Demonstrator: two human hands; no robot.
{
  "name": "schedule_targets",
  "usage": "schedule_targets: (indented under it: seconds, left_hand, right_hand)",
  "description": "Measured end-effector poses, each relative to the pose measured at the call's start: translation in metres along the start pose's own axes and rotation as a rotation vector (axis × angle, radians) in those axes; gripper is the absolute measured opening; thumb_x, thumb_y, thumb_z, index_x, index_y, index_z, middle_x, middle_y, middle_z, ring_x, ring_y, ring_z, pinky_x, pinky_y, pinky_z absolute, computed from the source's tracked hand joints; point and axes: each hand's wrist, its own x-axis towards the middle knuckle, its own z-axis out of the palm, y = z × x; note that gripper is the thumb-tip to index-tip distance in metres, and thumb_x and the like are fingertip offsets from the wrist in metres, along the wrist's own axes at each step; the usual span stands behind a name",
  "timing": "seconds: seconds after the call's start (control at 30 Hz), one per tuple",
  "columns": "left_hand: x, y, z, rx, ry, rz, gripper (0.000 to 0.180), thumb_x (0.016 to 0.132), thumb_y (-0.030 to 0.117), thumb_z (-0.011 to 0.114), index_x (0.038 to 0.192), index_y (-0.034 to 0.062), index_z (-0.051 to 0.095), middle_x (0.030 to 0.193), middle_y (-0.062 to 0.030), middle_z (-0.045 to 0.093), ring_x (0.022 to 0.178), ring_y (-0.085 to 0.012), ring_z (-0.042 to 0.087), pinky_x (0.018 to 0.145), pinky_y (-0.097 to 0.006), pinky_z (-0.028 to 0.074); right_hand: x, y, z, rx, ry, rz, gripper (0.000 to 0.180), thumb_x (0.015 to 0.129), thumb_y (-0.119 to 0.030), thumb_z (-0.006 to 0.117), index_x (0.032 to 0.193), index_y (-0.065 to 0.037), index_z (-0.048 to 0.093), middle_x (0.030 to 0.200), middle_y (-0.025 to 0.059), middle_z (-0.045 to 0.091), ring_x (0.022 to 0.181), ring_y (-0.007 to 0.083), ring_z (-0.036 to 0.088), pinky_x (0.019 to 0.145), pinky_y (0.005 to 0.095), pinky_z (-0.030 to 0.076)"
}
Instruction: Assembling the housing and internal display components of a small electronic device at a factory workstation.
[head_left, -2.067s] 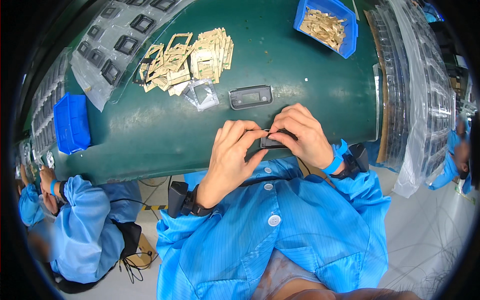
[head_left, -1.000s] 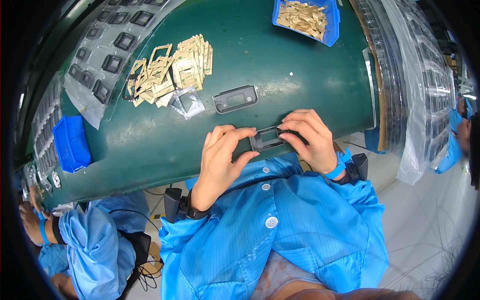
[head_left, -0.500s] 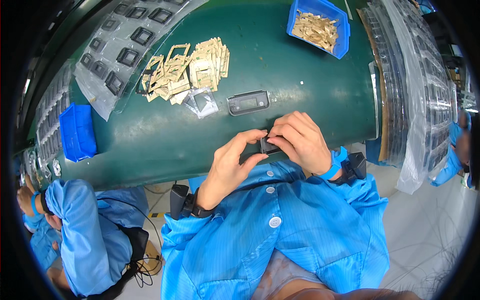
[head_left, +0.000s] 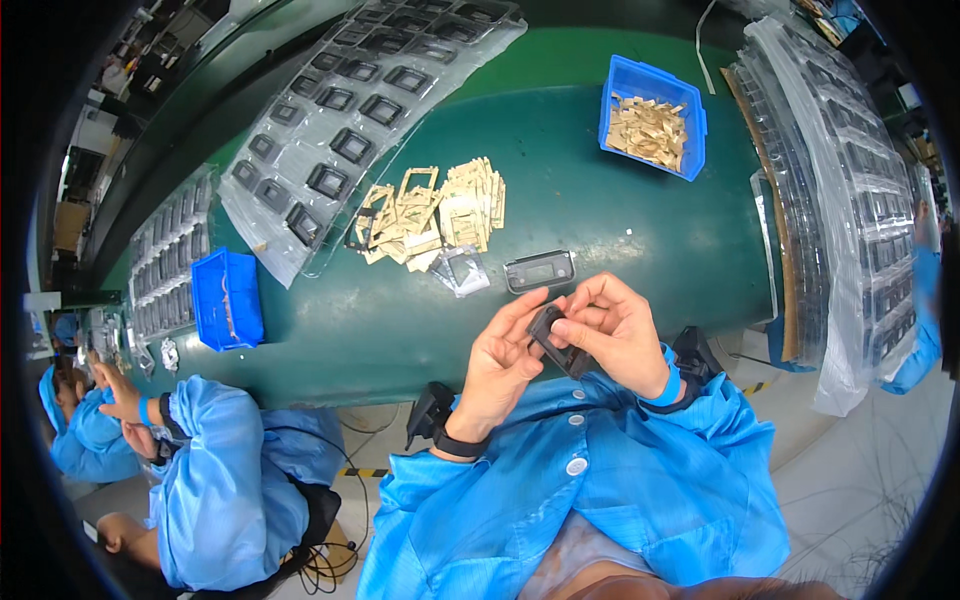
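Since the earlier frame both hands have lifted the black frame part (head_left: 556, 340) off the bench's near edge. Left hand (head_left: 505, 365) supports it from below, fingers curled; right hand (head_left: 610, 335) pinches its upper rim. It hangs past the green bench (head_left: 600, 215) edge: a loosened pinch would likely drop it to the floor. The grey fixture (head_left: 540, 271) lies just beyond.

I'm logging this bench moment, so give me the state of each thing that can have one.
Left hand: gripping the black frame.
Right hand: gripping the same frame.
Black frame: held tilted, off the table.
Blue bin: open, holding tan parts.
Tan frames: piled loose on the table.
Small grey device: lying flat.
Clear tray: pockets partly filled.
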Motion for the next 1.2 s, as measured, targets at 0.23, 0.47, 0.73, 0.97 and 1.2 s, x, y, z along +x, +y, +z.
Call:
schedule_targets:
  seconds: [0.23, 0.47, 0.73, 0.97, 1.2]
  left_hand:
    - [-0.015, 0.004, -0.005, -0.086, 0.117, -0.120, 0.074, 0.086, 0.039, 0.078, 0.145, 0.0043, 0.048, 0.139, -0.0144, 0.058, 0.125, -0.0302, 0.059, 0.106, -0.049, 0.050]
    - [-0.023, 0.002, -0.006, -0.201, 0.095, -0.142, 0.072, 0.087, 0.034, 0.077, 0.145, 0.0031, 0.048, 0.138, -0.0139, 0.059, 0.124, -0.0278, 0.059, 0.103, -0.049, 0.053]
    - [-0.026, -0.003, -0.010, -0.230, 0.062, -0.119, 0.069, 0.089, 0.029, 0.077, 0.145, 0.0015, 0.048, 0.134, -0.0118, 0.061, 0.122, -0.0233, 0.060, 0.103, -0.043, 0.053]
    - [-0.026, -0.008, -0.011, -0.232, 0.046, -0.110, 0.068, 0.089, 0.028, 0.076, 0.144, -0.0008, 0.049, 0.129, -0.0099, 0.064, 0.117, -0.0205, 0.062, 0.102, -0.042, 0.053]
    - [-0.025, -0.010, -0.013, -0.199, 0.054, -0.154, 0.065, 0.090, 0.026, 0.076, 0.143, -0.0007, 0.050, 0.128, -0.0112, 0.065, 0.114, -0.0221, 0.064, 0.098, -0.042, 0.056]
  right_hand:
    - [-0.012, -0.021, 0.013, -0.458, -0.023, -0.207, 0.011, 0.091, 0.002, 0.071, 0.099, 0.001, 0.063, 0.091, 0.0092, 0.068, 0.080, 0.0130, 0.071, 0.067, 0.0266, 0.057]
    - [-0.010, -0.027, 0.016, -1.034, -0.106, -0.687, 0.023, 0.076, -0.005, 0.078, 0.097, -0.004, 0.071, 0.090, 0.0086, 0.064, 0.077, 0.0269, 0.061, 0.065, 0.0369, 0.051]
    - [-0.008, -0.028, 0.021, -1.116, -0.143, -0.756, 0.027, 0.073, -0.005, 0.077, 0.099, -0.004, 0.070, 0.089, 0.0072, 0.064, 0.076, 0.0253, 0.061, 0.064, 0.0361, 0.050]
    - [-0.006, -0.025, 0.019, -1.127, -0.180, -0.759, 0.025, 0.073, -0.006, 0.076, 0.098, -0.004, 0.070, 0.089, 0.0065, 0.065, 0.077, 0.0250, 0.061, 0.065, 0.0360, 0.050]
    - [-0.006, -0.024, 0.015, -1.154, -0.203, -0.705, 0.019, 0.076, -0.006, 0.076, 0.094, -0.004, 0.067, 0.087, 0.0065, 0.062, 0.081, 0.0260, 0.060, 0.067, 0.0371, 0.050]
